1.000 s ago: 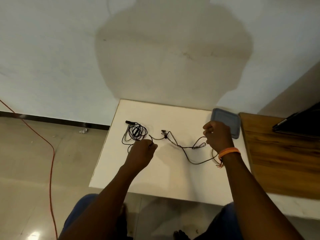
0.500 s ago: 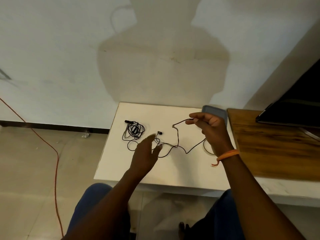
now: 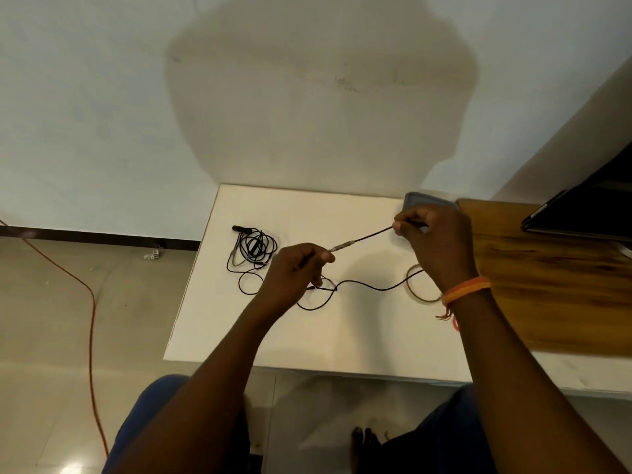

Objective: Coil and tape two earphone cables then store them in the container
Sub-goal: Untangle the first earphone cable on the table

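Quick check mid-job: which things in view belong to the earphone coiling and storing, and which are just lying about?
Part of the job:
- earphone cable stretched between left hand and right hand
- second earphone cable, bundled on the white table
- grey container
- tape roll

Lying about:
- orange cord on the floor
- laptop on the wooden table

My left hand (image 3: 295, 268) and right hand (image 3: 432, 236) pinch one cable (image 3: 362, 238) taut between them above the white table (image 3: 342, 330). The second cable (image 3: 253, 249) lies bunched at left; the container (image 3: 415, 200) sits behind my right hand.
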The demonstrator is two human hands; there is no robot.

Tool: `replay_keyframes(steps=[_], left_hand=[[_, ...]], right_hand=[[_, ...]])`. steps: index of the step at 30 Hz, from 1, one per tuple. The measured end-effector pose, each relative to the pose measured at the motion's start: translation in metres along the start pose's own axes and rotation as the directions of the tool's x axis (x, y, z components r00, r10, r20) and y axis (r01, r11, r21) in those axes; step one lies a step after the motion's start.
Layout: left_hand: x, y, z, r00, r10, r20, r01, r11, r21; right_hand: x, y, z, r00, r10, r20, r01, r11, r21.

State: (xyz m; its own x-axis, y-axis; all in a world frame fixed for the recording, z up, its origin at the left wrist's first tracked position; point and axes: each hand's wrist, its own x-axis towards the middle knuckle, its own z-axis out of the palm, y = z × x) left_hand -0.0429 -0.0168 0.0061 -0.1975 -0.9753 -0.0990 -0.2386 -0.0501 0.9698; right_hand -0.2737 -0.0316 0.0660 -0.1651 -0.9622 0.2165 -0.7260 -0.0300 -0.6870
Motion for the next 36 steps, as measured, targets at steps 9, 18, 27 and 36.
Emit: replay_keyframes(steps=[9,18,27,36], left_hand=[[0.022,0.008,0.007,0.997,0.071,0.016,-0.070,0.997,-0.037],[0.037,0.001,-0.016,0.992,0.081,-0.097,-0.068,0.989,0.130],[0.035,-0.011,-0.025,1.000,0.007,0.004,-0.007,0.968,0.252],[0.035,-0.010,-0.021,0.999,-0.038,-0.004,0.038,0.985,0.170]], right_hand=[[0.012,-0.025,0.038,0.807,0.125,0.577,-0.083,0.992,-0.098],[0.021,-0.057,0.038,0.735,0.061,0.675,-0.291,0.928,0.232],[0.044,-0.018,0.035,0.998,0.040,0.050,-0.038,0.998,-0.044],[0.045,-0.020,0.039,0.987,0.155,-0.047,-0.149,0.982,0.119]])
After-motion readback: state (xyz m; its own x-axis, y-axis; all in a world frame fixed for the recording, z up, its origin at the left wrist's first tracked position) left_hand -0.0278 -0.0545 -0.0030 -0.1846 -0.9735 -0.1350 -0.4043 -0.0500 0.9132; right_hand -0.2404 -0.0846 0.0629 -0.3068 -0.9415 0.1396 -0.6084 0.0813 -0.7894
